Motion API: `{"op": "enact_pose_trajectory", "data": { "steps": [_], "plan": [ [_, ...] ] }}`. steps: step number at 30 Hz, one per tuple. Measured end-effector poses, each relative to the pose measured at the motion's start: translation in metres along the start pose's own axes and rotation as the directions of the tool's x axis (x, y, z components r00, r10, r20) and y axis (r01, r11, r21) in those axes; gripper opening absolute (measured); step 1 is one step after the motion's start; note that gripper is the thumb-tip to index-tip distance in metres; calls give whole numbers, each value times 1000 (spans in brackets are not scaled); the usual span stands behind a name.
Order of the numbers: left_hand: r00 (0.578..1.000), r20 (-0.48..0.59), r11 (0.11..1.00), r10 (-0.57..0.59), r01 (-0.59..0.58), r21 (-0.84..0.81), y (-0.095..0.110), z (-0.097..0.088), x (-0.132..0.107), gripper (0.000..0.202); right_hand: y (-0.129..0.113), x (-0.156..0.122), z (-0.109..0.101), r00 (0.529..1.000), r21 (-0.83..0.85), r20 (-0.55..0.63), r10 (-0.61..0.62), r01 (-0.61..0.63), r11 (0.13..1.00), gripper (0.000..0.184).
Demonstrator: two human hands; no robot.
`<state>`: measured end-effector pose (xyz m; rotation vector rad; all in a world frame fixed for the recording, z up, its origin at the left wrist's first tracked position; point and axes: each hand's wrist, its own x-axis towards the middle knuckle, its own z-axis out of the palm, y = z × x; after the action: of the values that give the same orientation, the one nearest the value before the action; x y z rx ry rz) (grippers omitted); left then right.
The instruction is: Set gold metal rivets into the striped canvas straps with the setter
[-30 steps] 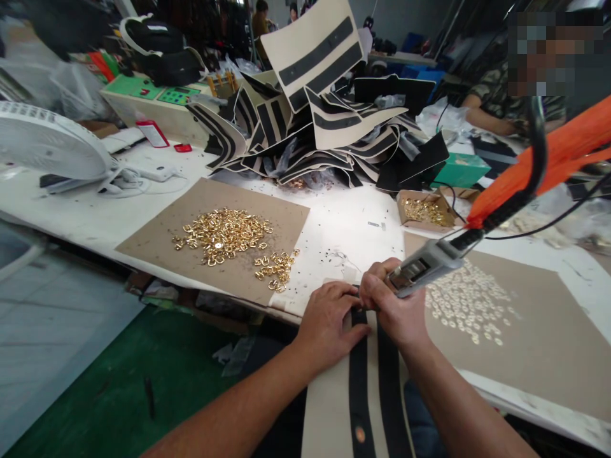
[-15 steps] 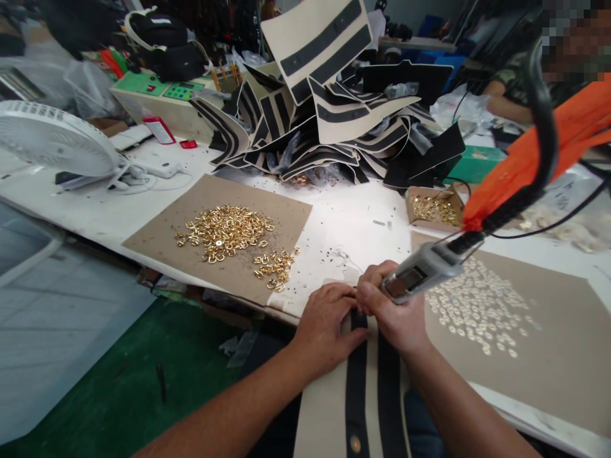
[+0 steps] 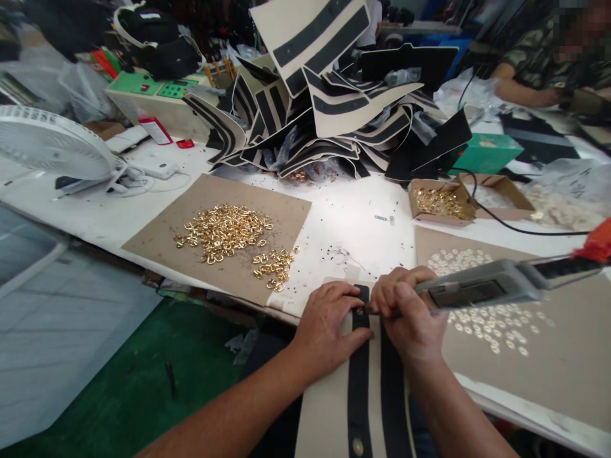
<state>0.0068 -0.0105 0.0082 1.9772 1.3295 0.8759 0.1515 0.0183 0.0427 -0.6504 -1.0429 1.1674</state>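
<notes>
A cream panel point(image 3: 324, 413) with two black strips runs from the table edge down over my lap. My left hand point(image 3: 327, 331) lies on its far end, fingers and thumb spread on either side of a small metal fitting point(image 3: 360, 311) in the left strip. My right hand point(image 3: 415, 318) is closed round a grey corded electric screwdriver point(image 3: 482, 286). The screwdriver is tilted almost level, its thin tip beside the fitting and partly hidden by my fingers. A round gold stud point(image 3: 358, 447) shows in the same strip, closer to me.
Gold D-shaped rings point(image 3: 224, 232) are heaped on a cardboard sheet point(image 3: 157, 222) to the left. Pale washers point(image 3: 496, 327) cover another sheet at right. Behind are small boxes point(image 3: 439, 203), piled striped panels point(image 3: 344, 108) and a fan point(image 3: 52, 143). A co-worker's arm point(image 3: 525, 92) shows at far right.
The screwdriver has swung down to the right, from slanting upward to nearly level. My right hand has moved slightly right, uncovering the fitting. My left hand has stayed in place.
</notes>
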Motion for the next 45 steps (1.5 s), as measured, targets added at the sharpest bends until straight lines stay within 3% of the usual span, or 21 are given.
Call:
{"op": "enact_pose_trajectory", "data": {
  "steps": [12, 18, 21, 25, 29, 31, 33, 35, 37, 41, 45],
  "plan": [
    [999, 7, 999, 33, -33, -1, -1, 1, -1, 37, 8, 5, -2, 988, -351, 113, 109, -63, 934, 25],
    [997, -19, 996, 69, -68, 57, -1, 2, -1, 54, -2, 2, 9, 985, -490, 89, 146, -84, 868, 32],
    [996, -23, 995, 85, -83, 61, 1, 2, -2, 57, -7, 1, 14, 989, -517, 59, 139, -89, 851, 39],
    [994, -52, 992, 94, -90, 86, 3, 2, -7, 44, -15, 3, 15, 992, -451, 42, 117, -86, 888, 44],
    [991, -86, 992, 99, -92, 86, 4, 2, -11, 35, -46, -4, 4, 996, -432, -69, 57, -82, 898, 49],
    [990, -95, 992, 108, -100, 80, 4, 2, -12, 35, -65, -15, -9, 984, -535, -176, 31, -122, 836, 49],
    [988, -103, 991, 118, -110, 74, 3, 1, -13, 34, -79, -31, -28, 968, -699, -250, 8, -186, 690, 49],
    [985, -114, 990, 129, -121, 72, 2, 1, -14, 33, -81, -52, -52, 969, -828, -248, -4, -210, 520, 50],
    [982, -131, 989, 139, -130, 73, 2, 1, -15, 31, -76, -74, -76, 975, -885, -222, -4, -200, 420, 54],
    [973, -161, 986, 162, -152, 74, 1, 1, -15, 30, -67, -116, -105, 970, -886, -242, -30, -208, 414, 69],
    [963, -180, 979, 203, -194, 64, -1, 1, -13, 30, -70, -151, -93, 940, -866, -314, -134, -226, 445, 47]
  ]
}}
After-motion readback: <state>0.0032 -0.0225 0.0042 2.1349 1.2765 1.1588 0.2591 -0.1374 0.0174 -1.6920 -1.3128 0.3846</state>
